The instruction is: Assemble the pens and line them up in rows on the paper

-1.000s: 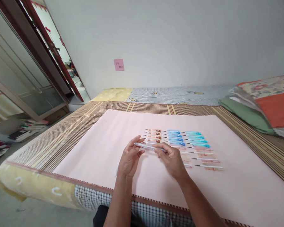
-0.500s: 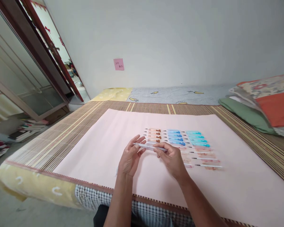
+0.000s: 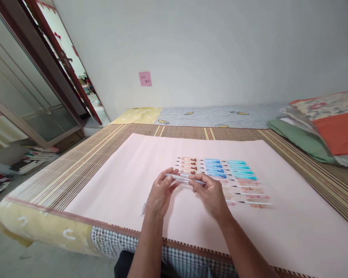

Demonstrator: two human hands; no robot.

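Note:
Between my two hands I hold a slim, clear-looking pen (image 3: 179,178) level above the pink sheet (image 3: 110,185). The fingers of my left hand (image 3: 160,192) are closed around its left end. My right hand (image 3: 210,193) pinches the other end between thumb and fingers. Just beyond lie rows of slim pen parts with dark tips: brown ones (image 3: 188,163), blue ones (image 3: 213,166), turquoise ones (image 3: 241,170) and pale pink ones (image 3: 253,193). My hands partly hide the nearer rows. A small clear item (image 3: 143,209) shows beside my left wrist, its kind unclear.
The sheet lies on a striped mat (image 3: 95,154) over a bed. Folded green cloth (image 3: 301,141) and an orange patterned cushion or quilt (image 3: 333,131) are at the right. A pink note (image 3: 145,78) is stuck on the wall behind.
My left fingers, spread apart before, have closed in on the pen's left end. My right hand keeps its pinch in nearly the same place.

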